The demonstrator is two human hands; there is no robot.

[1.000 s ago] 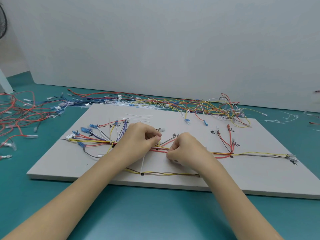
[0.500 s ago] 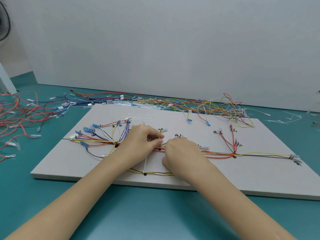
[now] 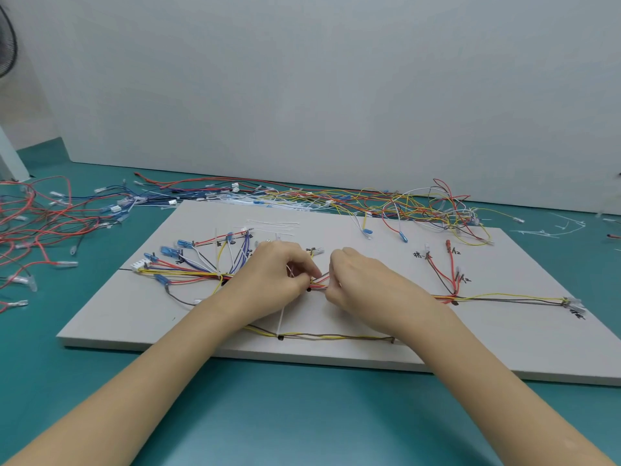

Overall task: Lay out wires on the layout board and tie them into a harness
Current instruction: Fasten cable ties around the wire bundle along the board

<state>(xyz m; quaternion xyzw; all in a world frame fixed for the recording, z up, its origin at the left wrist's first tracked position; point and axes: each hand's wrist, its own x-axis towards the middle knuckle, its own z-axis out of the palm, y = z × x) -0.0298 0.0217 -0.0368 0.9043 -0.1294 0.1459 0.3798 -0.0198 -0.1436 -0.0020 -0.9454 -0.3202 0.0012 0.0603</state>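
**Tying the trunk at mid-board**

Both hands pinch the wires [image 3: 319, 283]: left hand [image 3: 272, 274] also grips a white tie [image 3: 281, 317], right hand [image 3: 361, 280] just right. The bundle runs left-right across the board [image 3: 369, 351]; the tie trails nearward.

Plain grey-white wall [image 3: 336, 95] behind teal table [image 3: 302, 415]; fan [image 3: 6, 45] at upper-left edge.

head-worn view, looking down, near board [image 3: 336, 351]
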